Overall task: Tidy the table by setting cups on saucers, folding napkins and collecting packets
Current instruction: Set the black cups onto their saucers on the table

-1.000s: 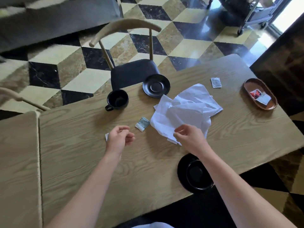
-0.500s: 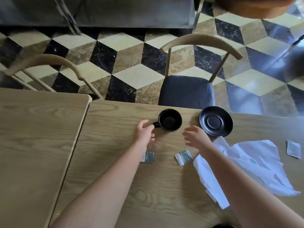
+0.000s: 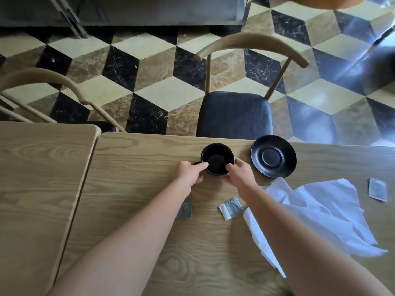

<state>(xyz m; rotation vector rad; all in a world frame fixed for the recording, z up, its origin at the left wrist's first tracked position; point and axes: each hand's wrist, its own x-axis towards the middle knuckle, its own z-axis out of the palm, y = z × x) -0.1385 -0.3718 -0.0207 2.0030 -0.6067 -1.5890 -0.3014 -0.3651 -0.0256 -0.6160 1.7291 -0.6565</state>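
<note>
A black cup stands on the wooden table near its far edge. My left hand grips its left side, covering the handle. My right hand holds its right side. An empty black saucer lies just right of the cup. A crumpled white napkin lies to the right, partly under my right forearm. Three small packets lie on the table: one beside my left forearm, one between my arms, one at the far right.
A chair with a dark seat is pushed against the table's far edge behind the cup. A second wooden table adjoins on the left, with another chair's curved back behind it. Beyond is a checkered tile floor.
Both hands moved forward and closed around the black cup; half a second ago they were short of it. My view turned left toward the cup over the last second.
</note>
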